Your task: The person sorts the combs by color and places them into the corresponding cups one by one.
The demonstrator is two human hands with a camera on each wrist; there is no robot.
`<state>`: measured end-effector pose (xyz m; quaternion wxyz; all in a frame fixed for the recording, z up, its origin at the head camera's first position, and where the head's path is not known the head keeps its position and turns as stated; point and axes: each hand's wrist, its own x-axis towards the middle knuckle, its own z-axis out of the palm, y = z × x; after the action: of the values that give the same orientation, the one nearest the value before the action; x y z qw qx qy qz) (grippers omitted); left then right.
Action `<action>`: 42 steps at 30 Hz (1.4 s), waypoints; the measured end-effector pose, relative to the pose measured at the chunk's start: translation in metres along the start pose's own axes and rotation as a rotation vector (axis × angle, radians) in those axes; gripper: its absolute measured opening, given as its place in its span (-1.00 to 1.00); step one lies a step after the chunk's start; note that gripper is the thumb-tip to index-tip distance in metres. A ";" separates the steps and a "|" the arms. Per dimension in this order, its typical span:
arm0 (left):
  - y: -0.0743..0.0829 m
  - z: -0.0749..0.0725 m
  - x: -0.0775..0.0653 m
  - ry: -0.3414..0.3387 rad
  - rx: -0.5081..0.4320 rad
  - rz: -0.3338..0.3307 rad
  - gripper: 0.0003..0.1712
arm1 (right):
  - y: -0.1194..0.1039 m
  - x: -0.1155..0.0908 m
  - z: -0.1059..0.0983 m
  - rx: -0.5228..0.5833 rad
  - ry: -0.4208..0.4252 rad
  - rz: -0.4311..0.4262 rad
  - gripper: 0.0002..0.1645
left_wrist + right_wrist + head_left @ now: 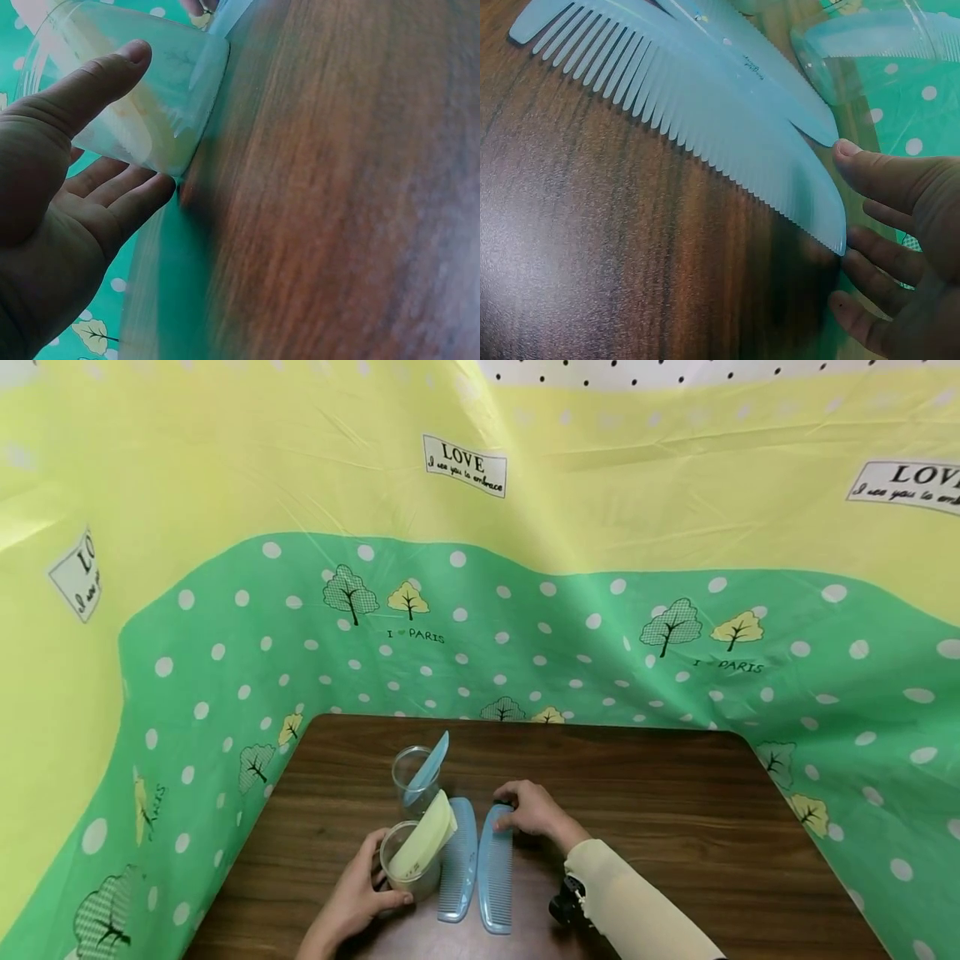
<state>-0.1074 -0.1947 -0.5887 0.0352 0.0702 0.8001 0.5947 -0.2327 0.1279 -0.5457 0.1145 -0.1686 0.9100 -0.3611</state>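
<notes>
My left hand [363, 893] grips a clear plastic cup [180, 82] on the table, thumb on one side and fingers on the other. A pale yellow comb [424, 842] leans in that cup. Two light blue combs lie side by side right of it: a left comb [459, 860] and a right comb [496, 872]. At the far end of the right comb is my right hand [534, 810]. In the right wrist view its thumb and fingers [877, 255] sit loosely spread around the comb tips, at or very near them; firm contact cannot be told.
Behind the held cup stands a second clear cup [408, 768] with a blue comb [429, 770] leaning in it. The dark wooden table [637, 810] ends at a green and yellow patterned cloth [562, 643] at the back and sides.
</notes>
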 end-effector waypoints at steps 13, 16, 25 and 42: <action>0.001 0.001 -0.001 -0.008 -0.025 -0.003 0.11 | 0.001 -0.001 0.009 -0.077 -0.007 -0.056 -0.33; 0.002 0.002 -0.001 -0.008 -0.021 -0.002 0.11 | 0.002 -0.002 0.011 -0.076 0.017 -0.037 -0.34; 0.002 0.003 -0.003 -0.001 -0.017 0.008 0.10 | 0.007 0.001 0.010 -0.070 0.009 -0.017 -0.34; 0.003 0.000 -0.002 0.001 0.002 0.009 0.10 | 0.002 -0.003 -0.011 -0.051 -0.035 -0.027 -0.45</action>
<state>-0.1053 -0.1936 -0.5857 0.0320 0.0737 0.8005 0.5940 -0.2336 0.1370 -0.5388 0.1210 -0.1899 0.9145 -0.3361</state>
